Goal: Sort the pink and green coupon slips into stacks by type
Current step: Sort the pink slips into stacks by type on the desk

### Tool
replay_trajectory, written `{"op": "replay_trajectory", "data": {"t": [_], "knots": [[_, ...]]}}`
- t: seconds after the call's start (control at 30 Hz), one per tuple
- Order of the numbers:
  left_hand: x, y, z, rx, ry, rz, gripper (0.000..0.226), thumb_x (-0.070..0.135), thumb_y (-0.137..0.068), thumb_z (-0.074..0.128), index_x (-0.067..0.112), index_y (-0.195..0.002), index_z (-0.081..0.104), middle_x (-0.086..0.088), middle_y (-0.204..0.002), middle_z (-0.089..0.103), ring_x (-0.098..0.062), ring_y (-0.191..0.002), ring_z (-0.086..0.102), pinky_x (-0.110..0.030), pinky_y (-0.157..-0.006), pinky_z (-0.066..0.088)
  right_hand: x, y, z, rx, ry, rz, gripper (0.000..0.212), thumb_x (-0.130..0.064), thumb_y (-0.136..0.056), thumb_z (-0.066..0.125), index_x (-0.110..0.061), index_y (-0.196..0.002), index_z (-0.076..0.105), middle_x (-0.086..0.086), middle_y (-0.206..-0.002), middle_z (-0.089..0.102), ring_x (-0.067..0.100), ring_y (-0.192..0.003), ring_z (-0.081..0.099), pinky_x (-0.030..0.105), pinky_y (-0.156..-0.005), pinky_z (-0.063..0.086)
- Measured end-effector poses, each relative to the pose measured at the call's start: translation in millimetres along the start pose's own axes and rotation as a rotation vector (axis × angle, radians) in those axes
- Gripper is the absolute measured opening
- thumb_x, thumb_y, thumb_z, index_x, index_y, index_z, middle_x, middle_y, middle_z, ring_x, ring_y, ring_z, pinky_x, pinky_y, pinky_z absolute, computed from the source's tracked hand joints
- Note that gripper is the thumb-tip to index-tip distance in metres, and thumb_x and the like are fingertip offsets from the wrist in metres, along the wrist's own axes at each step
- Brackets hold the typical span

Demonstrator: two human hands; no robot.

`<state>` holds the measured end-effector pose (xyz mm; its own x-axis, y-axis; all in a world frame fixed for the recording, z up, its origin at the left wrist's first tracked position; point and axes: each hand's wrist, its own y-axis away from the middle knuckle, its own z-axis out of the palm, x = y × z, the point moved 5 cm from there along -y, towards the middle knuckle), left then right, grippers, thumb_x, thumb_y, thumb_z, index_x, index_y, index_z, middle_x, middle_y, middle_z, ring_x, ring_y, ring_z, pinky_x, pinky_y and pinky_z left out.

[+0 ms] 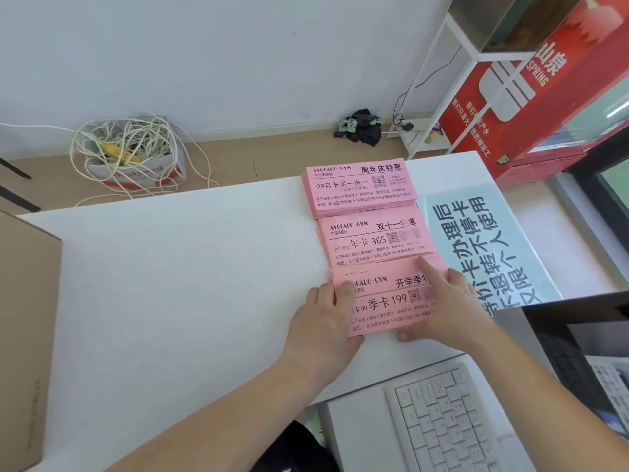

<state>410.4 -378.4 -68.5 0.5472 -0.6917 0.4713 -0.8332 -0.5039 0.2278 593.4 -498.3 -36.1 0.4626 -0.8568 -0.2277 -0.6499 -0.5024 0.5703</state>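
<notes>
Your left hand (326, 315) and right hand (446, 308) grip the nearest pink stack (384, 301) at 4 o'clock on the surface (170, 284), 2 more pink stacks (374, 240) beyond it. At 10 o'clock, a box (136, 172) holds tangled white cables (126, 137).

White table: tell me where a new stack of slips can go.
Bare: the wide stretch of table between the cardboard box and the three pink stacks. Crowded: right of the stacks, the blue notice; near edge, the keyboard.
</notes>
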Motion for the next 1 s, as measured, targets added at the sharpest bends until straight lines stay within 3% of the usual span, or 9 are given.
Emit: {"op": "replay_trajectory", "data": {"t": [0.13, 0.2, 0.3, 0.37, 0.43, 0.57, 0.77, 0.9, 1.0], "knots": [[-2.4, 1.2, 1.7, -0.028, 0.071, -0.014, 0.091, 0.051, -0.084, 0.068, 0.026, -0.152, 0.014, 0.003, -0.133, 0.033, -0.019, -0.118, 0.037, -0.035, -0.092, 0.050, -2.3, 2.2, -1.7, 0.025, 0.024, 0.008, 0.146, -0.050, -0.049, 0.098, -0.052, -0.158, 0.001, 0.004, -0.156, 0.017, 0.029, -0.145, 0.019, 0.053, -0.112, 0.035], [-4.2, 0.6, -1.2, -0.028, 0.143, -0.032, 0.101, 0.049, -0.076, 0.074, 0.029, -0.153, 0.011, 0.006, -0.132, 0.028, -0.018, -0.119, 0.038, -0.035, -0.091, 0.051, -4.9, 2.3, -3.9, 0.008, 0.038, 0.038, 0.153, -0.048, -0.048, 0.099, -0.052, -0.157, -0.008, 0.005, -0.165, -0.005, 0.033, -0.152, 0.006, 0.058, -0.116, 0.029], [-8.9, -2.2, -7.4, -0.016, 0.220, -0.053, 0.117, 0.047, -0.069, 0.081, 0.032, -0.155, 0.004, 0.007, -0.144, 0.015, -0.020, -0.128, 0.036, -0.036, -0.098, 0.050, -15.5, 1.0, -5.3, 0.034, 0.220, -0.020, 0.161, -0.057, -0.047, 0.096, -0.050, -0.153, -0.024, 0.001, -0.164, -0.032, 0.032, -0.155, -0.018, 0.059, -0.123, 0.008], [-9.1, -5.0, -6.0, -0.083, 0.203, -0.026, 0.125, 0.048, -0.071, 0.082, 0.033, -0.159, -0.006, 0.012, -0.158, -0.008, -0.020, -0.140, 0.024, -0.038, -0.109, 0.044, -26.1, 0.7, -3.5, 0.051, 0.319, -0.155, 0.154, -0.062, -0.050, 0.092, -0.049, -0.155, -0.020, -0.004, -0.167, -0.024, 0.026, -0.154, -0.022, 0.052, -0.125, -0.003], [-8.7, -6.5, -2.8, -0.127, 0.157, 0.015, 0.126, 0.049, -0.075, 0.080, 0.034, -0.159, -0.012, 0.011, -0.164, -0.020, -0.020, -0.145, 0.016, -0.040, -0.113, 0.041, -34.5, 0.8, -1.0, 0.044, 0.375, -0.268, 0.145, -0.060, -0.054, 0.090, -0.048, -0.157, -0.011, -0.008, -0.169, -0.007, 0.019, -0.156, -0.016, 0.046, -0.127, -0.002], [-12.8, -7.3, 1.1, -0.069, 0.161, 0.051, 0.113, 0.042, -0.080, 0.077, 0.029, -0.160, -0.003, 0.009, -0.162, -0.006, -0.020, -0.144, 0.021, -0.038, -0.114, 0.040, -39.9, 2.4, -1.2, 0.047, 0.373, -0.337, 0.134, -0.056, -0.056, 0.091, -0.044, -0.160, 0.005, -0.016, -0.163, 0.014, 0.012, -0.153, 0.003, 0.037, -0.125, 0.012], [-14.7, -10.1, 0.0, -0.015, 0.214, 0.043, 0.109, 0.039, -0.077, 0.077, 0.028, -0.160, 0.007, 0.009, -0.155, 0.012, -0.016, -0.138, 0.028, -0.036, -0.111, 0.042, -42.6, 1.8, -4.6, 0.051, 0.393, -0.339, 0.130, -0.058, -0.057, 0.090, -0.041, -0.160, 0.012, -0.019, -0.158, 0.021, 0.010, -0.150, 0.013, 0.036, -0.122, 0.024], [-16.4, -1.1, -0.3, -0.034, 0.295, 0.038, 0.115, 0.043, -0.077, 0.079, 0.032, -0.161, 0.001, 0.015, -0.163, -0.006, -0.013, -0.146, 0.019, -0.032, -0.119, 0.034, -42.3, 4.4, -2.6, 0.045, 0.388, -0.313, 0.132, -0.058, -0.056, 0.090, -0.044, -0.159, 0.008, -0.011, -0.164, 0.010, 0.016, -0.153, 0.005, 0.040, -0.123, 0.023], [-21.7, 13.6, -1.9, 0.004, 0.425, -0.015, 0.103, 0.042, -0.082, 0.077, 0.032, -0.161, 0.012, 0.018, -0.158, 0.016, -0.005, -0.139, 0.036, -0.028, -0.112, 0.041, -44.5, 10.6, 0.4, 0.041, 0.426, -0.315, 0.133, -0.063, -0.060, 0.087, -0.048, -0.158, -0.001, -0.008, -0.167, -0.012, 0.021, -0.155, -0.011, 0.043, -0.126, 0.010]]}}
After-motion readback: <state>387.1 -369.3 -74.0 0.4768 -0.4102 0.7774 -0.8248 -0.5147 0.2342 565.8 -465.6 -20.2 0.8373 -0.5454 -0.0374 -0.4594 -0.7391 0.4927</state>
